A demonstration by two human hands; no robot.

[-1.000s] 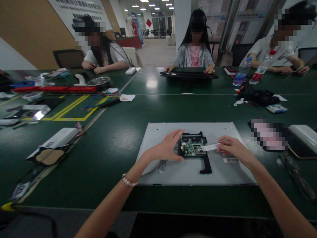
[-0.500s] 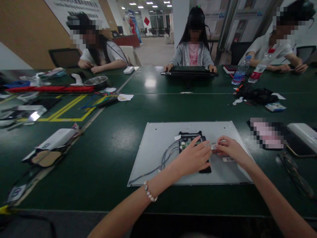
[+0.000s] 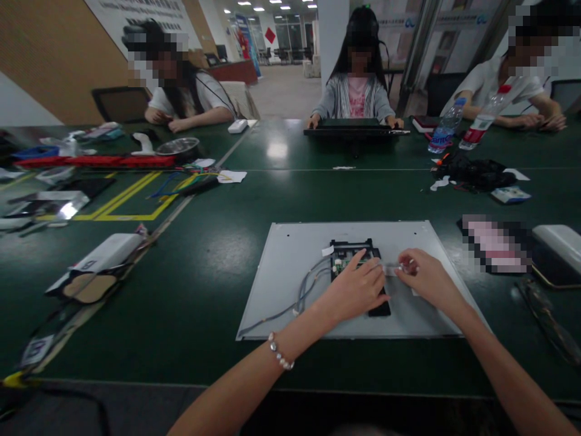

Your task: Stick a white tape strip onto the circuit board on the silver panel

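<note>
A grey metal panel [image 3: 290,254] lies flat on the green table in front of me. A black frame with a green circuit board [image 3: 347,253] sits in its middle. My left hand [image 3: 356,287] rests on the board and covers most of it. My right hand [image 3: 426,280] pinches a flat white ribbon cable [image 3: 391,267] just right of the board, fingertips almost meeting my left hand. Grey wires [image 3: 305,284] run from the board toward the panel's left front corner.
Three people sit across the table, one at a black panel [image 3: 356,131]. Two water bottles [image 3: 447,125] stand far right. A white device [image 3: 558,239] and a black cable pile [image 3: 476,171] lie right. A white box [image 3: 109,253], coloured wires and a metal bowl [image 3: 180,147] lie left.
My left hand moved from the board's left edge across onto the board, next to my right hand. The grey wires it hid now show. My right hand stayed on the ribbon cable.
</note>
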